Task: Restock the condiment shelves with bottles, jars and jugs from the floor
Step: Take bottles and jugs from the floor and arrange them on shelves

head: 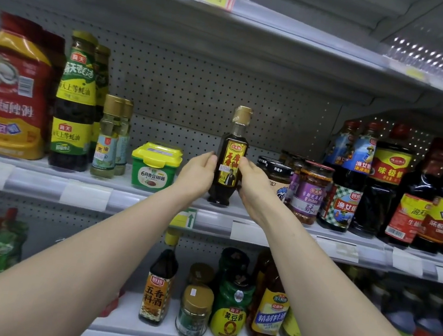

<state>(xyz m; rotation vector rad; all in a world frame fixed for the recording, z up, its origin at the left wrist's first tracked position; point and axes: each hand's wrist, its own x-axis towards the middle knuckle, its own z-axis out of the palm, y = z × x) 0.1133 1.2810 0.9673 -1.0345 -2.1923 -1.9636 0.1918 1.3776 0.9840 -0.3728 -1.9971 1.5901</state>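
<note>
A person's left hand (196, 174) and right hand (255, 186) clasp either side of a dark gold-capped bottle (232, 152) standing upright on the middle shelf (45, 184).

one wide-angle view from the person's head faces forward into the grey metal shelf (122, 183), near enough that both outstretched arms (97, 258) reach it, centred on the small dark glass bottle with a yellow label (231, 155).

The green tub (154, 172) reads "6月香豆瓣酱"; the tall dark bottle (74, 110) "海天上等蚝油"; on the lower shelf, a slim bottle (156, 295) "五香料酒"; a green jar (230, 312) "黄豆酱"; an amber bottle (269, 310) "精制料酒".
</note>
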